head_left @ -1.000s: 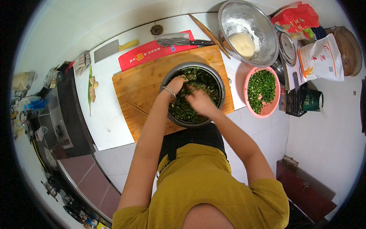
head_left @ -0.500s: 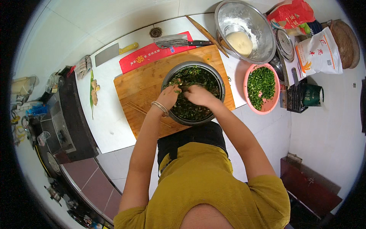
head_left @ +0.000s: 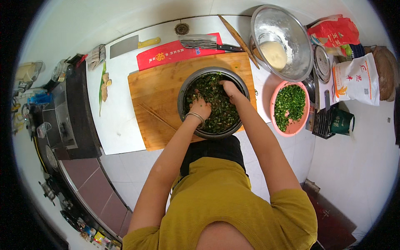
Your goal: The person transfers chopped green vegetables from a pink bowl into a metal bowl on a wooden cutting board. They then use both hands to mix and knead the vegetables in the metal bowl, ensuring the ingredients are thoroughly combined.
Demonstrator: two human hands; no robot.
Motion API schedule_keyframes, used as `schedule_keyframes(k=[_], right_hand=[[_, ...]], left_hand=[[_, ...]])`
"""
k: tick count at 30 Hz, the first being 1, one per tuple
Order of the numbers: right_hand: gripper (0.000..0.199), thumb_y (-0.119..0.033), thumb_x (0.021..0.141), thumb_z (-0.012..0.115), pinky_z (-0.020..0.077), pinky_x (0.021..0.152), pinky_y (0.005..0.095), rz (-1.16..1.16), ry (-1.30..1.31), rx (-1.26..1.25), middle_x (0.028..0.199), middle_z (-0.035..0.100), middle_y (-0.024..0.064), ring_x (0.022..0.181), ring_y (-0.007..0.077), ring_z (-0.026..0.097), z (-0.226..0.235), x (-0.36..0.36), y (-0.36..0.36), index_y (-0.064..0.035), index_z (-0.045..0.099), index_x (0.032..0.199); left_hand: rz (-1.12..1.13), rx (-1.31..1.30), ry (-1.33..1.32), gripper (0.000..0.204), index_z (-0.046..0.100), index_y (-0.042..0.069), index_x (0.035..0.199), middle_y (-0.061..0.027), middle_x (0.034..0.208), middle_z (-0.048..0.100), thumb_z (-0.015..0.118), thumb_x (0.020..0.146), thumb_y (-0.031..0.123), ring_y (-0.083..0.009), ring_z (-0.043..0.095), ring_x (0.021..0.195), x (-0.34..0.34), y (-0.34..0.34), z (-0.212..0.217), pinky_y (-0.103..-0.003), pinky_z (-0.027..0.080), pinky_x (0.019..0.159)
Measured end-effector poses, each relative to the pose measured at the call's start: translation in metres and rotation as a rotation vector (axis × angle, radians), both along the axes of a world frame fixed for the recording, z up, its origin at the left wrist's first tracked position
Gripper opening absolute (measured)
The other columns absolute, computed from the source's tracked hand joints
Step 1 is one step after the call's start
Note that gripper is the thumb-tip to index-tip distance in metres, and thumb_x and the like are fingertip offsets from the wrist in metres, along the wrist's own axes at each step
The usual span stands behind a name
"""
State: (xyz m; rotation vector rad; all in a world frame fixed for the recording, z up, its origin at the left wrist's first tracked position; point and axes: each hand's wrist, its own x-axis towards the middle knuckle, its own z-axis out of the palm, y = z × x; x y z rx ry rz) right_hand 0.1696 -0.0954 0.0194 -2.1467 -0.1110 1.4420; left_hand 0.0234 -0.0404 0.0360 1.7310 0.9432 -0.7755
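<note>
A dark-rimmed metal bowl [head_left: 181, 96] holds a chopped green leafy mixture [head_left: 216, 118] with paler bits in it. It rests on a wooden cutting board [head_left: 155, 89]. My left hand [head_left: 201, 109], with bangles at the wrist, reaches into the mixture at the bowl's left; its fingers are spread and their tips partly sunk in the greens. On the right inside the bowl, my right hand [head_left: 231, 91] curves toward the mixture, thumb and fingers apart. A pair of chopsticks [head_left: 156, 116] lies on the board left of the bowl.
Beyond the board are a cleaver [head_left: 125, 46], a striped-blade knife [head_left: 200, 43] on a red packet [head_left: 160, 57], and a wooden rolling pin [head_left: 237, 39]. At right stand a steel bowl with dough [head_left: 273, 55] and a pink basin [head_left: 306, 110] of chopped greens [head_left: 289, 102]. Ginger [head_left: 105, 87] lies left.
My hands, close together over the bowl before, have parted: the right moved to the bowl's right side, the left lower into the mixture. The whole view has shifted slightly.
</note>
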Motion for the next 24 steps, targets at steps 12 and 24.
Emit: schedule_keyframes(k=[12, 24], right_hand=[[0.034, -0.020, 0.076, 0.051, 0.0432, 0.073, 0.0313, 0.059, 0.079, 0.189, 0.092, 0.058, 0.0112, 0.083, 0.0210, 0.054, 0.027, 0.001, -0.003, 0.0004, 0.054, 0.102], [0.054, -0.026, 0.083, 0.044, 0.0402, 0.085, 0.0427, 0.886, -0.687, -0.039, 0.098, 0.052, 0.0243, 0.095, 0.0384, 0.050, 0.084, -0.117, -0.041, -0.0034, 0.028, 0.130]], left_hand=[[-0.004, 0.039, -0.202, 0.041, 0.037, -0.002, 0.123, -0.0194, 0.128, 0.037, 0.040, 0.087, 0.017, -0.0294, 0.041, 0.112, -0.007, 0.007, -0.044, -0.038, 0.038, 0.094], [0.186, -0.042, -0.465, 0.044, 0.033, -0.004, 0.125, -0.0225, 0.092, 0.055, 0.045, 0.084, 0.004, -0.0227, 0.051, 0.060, -0.042, 0.018, 0.017, -0.035, 0.042, 0.056]])
